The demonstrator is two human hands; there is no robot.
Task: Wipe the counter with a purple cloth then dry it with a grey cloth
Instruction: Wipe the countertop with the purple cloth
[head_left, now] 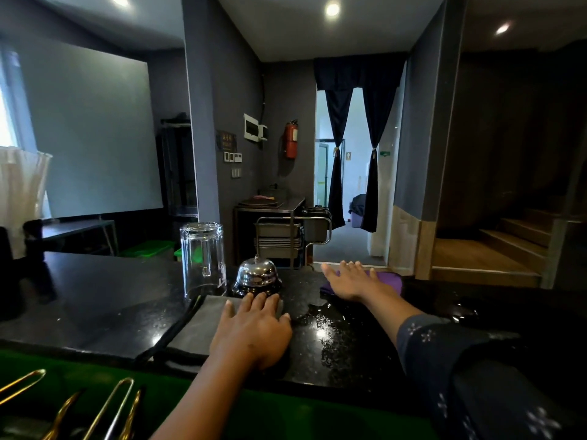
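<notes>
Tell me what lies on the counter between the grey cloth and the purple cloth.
Head view: only wet black counter with water streaks lies between the grey cloth and the purple cloth.

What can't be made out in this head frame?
- Purple cloth: mostly covered by the right hand.
- Grey cloth: near corner hidden under the left hand.
- Wall sign: text too small.
- Gold utensils: cut off by bottom edge.

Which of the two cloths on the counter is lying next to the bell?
The grey cloth, under the left hand, just in front of the bell. The purple cloth lies farther right, under the right hand.
</notes>
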